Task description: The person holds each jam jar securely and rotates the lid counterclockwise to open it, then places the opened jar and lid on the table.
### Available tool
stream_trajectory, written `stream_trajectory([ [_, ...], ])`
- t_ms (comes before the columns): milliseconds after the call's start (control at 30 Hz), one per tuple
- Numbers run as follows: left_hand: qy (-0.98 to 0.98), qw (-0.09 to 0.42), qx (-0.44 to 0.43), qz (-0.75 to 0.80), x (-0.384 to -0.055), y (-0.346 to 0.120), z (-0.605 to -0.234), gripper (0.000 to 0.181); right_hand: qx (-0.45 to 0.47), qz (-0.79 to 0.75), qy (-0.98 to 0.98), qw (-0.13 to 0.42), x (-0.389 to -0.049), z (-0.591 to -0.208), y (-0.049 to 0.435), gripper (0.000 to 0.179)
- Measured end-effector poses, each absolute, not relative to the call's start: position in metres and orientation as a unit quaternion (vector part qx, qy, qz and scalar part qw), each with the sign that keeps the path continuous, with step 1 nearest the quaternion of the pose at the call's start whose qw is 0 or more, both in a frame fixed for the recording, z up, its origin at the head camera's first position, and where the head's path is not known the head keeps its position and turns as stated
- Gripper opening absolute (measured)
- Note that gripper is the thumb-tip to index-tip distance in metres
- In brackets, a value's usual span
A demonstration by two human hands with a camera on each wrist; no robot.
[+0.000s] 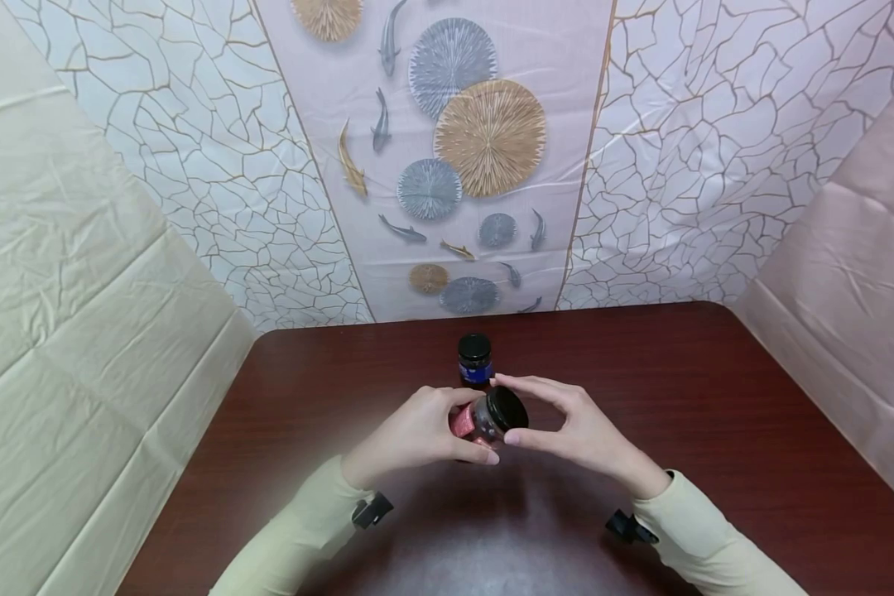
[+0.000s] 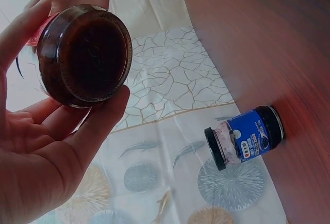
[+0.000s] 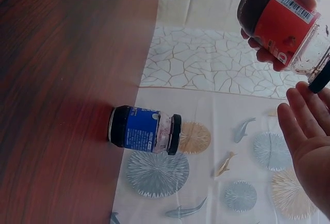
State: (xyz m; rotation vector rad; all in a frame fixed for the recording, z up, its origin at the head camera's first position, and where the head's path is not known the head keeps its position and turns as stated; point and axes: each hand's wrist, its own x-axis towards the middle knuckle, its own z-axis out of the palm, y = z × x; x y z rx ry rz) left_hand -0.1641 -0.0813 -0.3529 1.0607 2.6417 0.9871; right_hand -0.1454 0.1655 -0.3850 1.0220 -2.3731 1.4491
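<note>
Round-based jar (image 2: pixel 95 56) — glossy, probably glass

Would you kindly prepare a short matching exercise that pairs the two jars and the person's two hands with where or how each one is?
Column 1
1. Red-labelled glass jar
2. Blue-labelled glass jar
3. Left hand
4. Right hand

Column 2
A. Fingers at a black lid
B. Standing upright on the reddish-brown table
C. Curled round a jar's body
D. Tilted, held above the table

Right pairs: 1-D, 2-B, 3-C, 4-A
</note>
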Motion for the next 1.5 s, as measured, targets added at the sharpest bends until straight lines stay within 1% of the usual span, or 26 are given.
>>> stream_trajectory([
  [267, 0.875, 0.069, 0.35, 0.326, -0.164, -0.08, -0.351, 0.055, 0.349, 0.481, -0.798, 0.097, -0.147, -0.387, 0.168, 0.064],
  [700, 0.877, 0.075, 0.345, 0.325, -0.165, -0.08, -0.354, 0.056, 0.352, 0.48, -0.798, 0.094, -0.145, -0.387, 0.171, 0.064],
  [1200, 0.869, 0.076, 0.35, 0.34, -0.166, -0.079, -0.354, 0.047, 0.343, 0.47, -0.806, 0.108, -0.148, -0.393, 0.177, 0.064],
  [1500, 0.87, 0.075, 0.35, 0.339, -0.165, -0.077, -0.353, 0.044, 0.337, 0.481, -0.803, 0.101, -0.147, -0.393, 0.179, 0.064],
])
